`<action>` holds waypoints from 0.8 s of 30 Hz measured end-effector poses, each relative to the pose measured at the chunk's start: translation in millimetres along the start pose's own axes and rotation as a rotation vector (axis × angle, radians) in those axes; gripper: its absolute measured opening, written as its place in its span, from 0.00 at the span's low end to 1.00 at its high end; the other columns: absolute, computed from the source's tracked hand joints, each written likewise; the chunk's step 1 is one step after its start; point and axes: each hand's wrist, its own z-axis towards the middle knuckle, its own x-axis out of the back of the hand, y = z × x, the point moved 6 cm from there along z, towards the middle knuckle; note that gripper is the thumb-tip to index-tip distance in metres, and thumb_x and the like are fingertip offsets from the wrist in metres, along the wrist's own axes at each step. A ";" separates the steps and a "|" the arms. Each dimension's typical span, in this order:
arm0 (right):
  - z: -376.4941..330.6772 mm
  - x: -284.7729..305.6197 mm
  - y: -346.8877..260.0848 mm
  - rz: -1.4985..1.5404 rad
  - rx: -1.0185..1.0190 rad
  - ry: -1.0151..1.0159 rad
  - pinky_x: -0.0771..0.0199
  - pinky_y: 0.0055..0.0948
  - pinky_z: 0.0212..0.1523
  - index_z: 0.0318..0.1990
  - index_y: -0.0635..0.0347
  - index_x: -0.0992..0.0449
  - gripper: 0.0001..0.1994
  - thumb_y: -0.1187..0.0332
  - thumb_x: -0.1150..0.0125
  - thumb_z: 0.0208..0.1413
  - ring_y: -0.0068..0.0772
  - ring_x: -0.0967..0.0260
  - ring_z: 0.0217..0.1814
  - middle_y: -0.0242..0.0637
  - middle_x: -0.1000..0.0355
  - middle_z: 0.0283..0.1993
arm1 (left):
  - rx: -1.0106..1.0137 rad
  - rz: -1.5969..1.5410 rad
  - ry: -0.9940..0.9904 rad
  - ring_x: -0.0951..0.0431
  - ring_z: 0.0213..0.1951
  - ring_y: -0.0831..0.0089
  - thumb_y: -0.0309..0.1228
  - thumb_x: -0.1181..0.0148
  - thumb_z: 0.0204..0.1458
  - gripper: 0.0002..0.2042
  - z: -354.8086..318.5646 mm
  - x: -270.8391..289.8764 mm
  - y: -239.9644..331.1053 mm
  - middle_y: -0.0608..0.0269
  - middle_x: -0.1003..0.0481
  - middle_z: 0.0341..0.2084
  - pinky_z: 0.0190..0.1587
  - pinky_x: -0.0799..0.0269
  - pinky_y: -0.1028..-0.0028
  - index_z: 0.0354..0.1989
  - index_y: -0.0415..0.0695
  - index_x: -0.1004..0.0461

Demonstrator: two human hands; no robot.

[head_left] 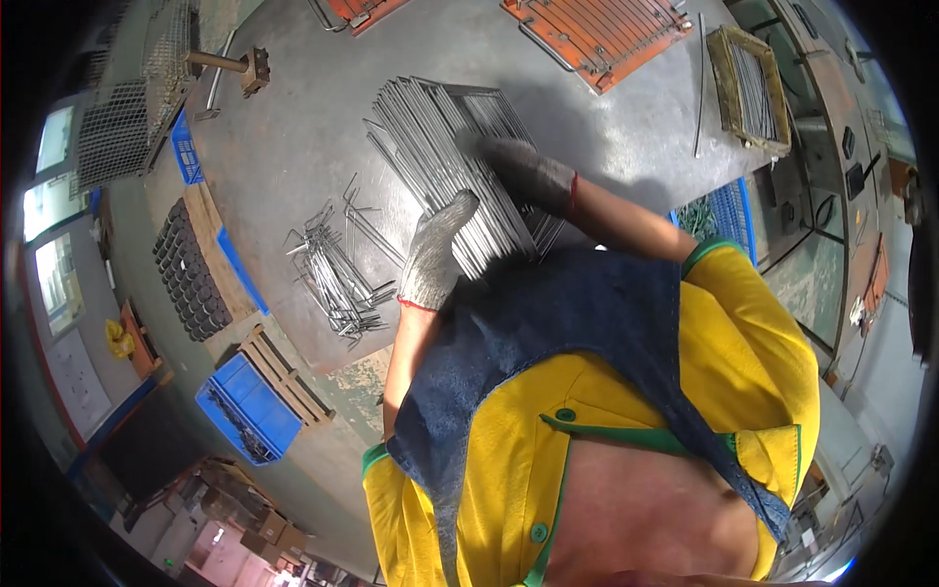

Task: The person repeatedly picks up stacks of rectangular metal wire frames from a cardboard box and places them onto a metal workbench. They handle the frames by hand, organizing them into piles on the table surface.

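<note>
Both my hands wear grey knit gloves. My left hand (435,252) lies flat, fingers together, on the near edge of a large stack of straight metal rods (440,147) on the grey metal table (293,127). My right hand (528,174) rests palm-down on the same stack, a little farther up and to the right. Neither hand closes around a rod. A smaller heap of bent wire pieces (337,269) sits left of my left hand.
Two orange wire frames (602,34) lie at the table's far edge, a rusty tray of rods (748,88) at the right. Blue crates (249,406), wooden pallets (289,377) and a block of black round parts (191,269) stand on the floor at left.
</note>
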 end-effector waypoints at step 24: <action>-57.1 20.0 -11.8 -0.759 -0.064 0.061 0.27 0.22 0.37 0.49 0.59 0.25 0.19 0.60 0.36 0.52 0.20 0.29 0.37 0.33 0.27 0.37 | 0.190 0.105 -0.112 0.31 0.60 0.56 0.18 0.45 0.43 0.26 -26.8 -11.7 0.7 0.49 0.28 0.55 0.63 0.38 0.65 0.56 0.40 0.28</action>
